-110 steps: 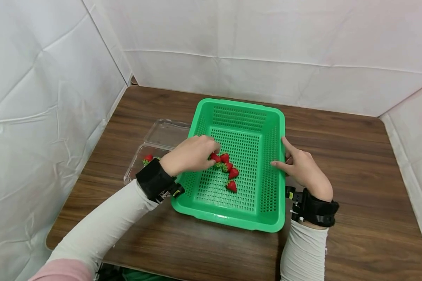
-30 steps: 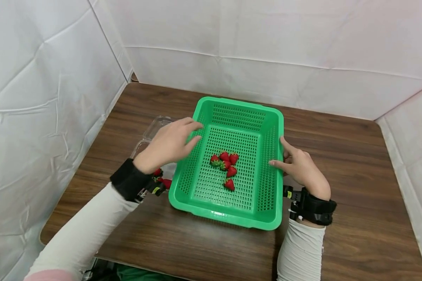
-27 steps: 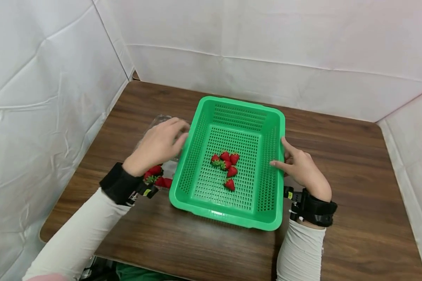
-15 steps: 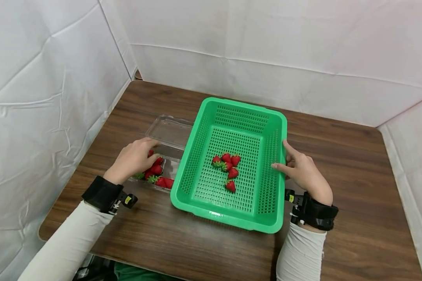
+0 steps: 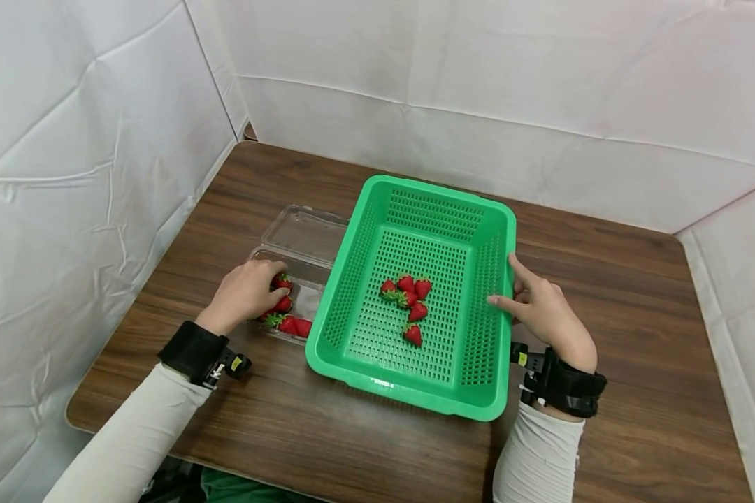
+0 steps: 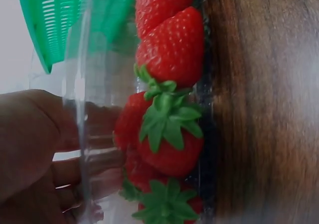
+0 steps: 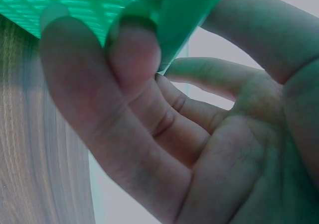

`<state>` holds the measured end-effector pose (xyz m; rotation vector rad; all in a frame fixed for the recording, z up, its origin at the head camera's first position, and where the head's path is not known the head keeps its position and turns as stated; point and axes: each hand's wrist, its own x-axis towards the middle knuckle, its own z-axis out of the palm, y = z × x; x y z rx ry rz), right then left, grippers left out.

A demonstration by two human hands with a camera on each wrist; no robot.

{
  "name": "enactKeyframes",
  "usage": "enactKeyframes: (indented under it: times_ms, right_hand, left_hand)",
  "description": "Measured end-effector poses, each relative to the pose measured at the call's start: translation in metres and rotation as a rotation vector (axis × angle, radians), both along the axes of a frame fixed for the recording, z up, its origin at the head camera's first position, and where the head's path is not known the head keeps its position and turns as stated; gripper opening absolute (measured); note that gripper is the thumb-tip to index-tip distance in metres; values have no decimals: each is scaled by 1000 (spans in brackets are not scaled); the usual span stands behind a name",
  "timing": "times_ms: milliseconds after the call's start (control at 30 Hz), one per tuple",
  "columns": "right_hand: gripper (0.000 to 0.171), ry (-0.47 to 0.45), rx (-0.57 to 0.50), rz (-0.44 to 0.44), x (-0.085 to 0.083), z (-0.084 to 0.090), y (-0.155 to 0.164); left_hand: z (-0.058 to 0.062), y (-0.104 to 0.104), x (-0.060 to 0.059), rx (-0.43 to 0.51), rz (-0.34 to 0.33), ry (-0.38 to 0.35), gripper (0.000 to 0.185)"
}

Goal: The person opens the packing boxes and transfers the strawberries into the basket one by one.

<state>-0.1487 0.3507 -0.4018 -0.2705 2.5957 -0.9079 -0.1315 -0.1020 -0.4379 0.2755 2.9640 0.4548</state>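
A green perforated basket (image 5: 472,335) sits mid-table with several strawberries (image 5: 409,300) on its floor. Left of it lies an open clear plastic clamshell (image 5: 302,234) with more strawberries (image 5: 292,325) in its near half. My left hand (image 5: 270,288) is down in that half, fingers curled round a strawberry (image 5: 282,281). In the left wrist view the fingers (image 6: 84,139) show through the clear wall, touching the packed strawberries (image 6: 172,47). My right hand (image 5: 517,292) pinches the basket's right rim, thumb inside and fingers (image 7: 132,55) outside under the green rim (image 7: 184,15).
The brown wooden table (image 5: 635,328) is boxed in by white sheet walls (image 5: 101,140) on the left, back and right. The clamshell's lid lies open toward the back. The table's near edge (image 5: 327,482) runs just behind my forearms.
My left hand left the basket, swung left over the clamshell and dropped onto its strawberries; one more strawberry now lies in the basket. The right hand stayed on the rim.
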Motion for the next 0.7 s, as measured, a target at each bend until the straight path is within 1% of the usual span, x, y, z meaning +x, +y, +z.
enactKeyframes:
  times_ms: [100,200,467,567,700]
  right_hand:
    - [85,-2,-2,-3,0,0,0]
    - [85,-2,-1,-4,0,0,0]
    - [85,2,-2,-5,0,0,0]
    - [85,5,-6,-7,0,1,0]
    - [85,2,-7,-5,0,1,0]
  left_hand:
    - [-2,2,0,2,-13,24,34]
    - [-5,5,1,12,-11,43,32]
    - [-14,13,8,44,31,75,33]
    - [-16,15,10,50,34,88,33]
    - [-16,16,11,54,33,93,33]
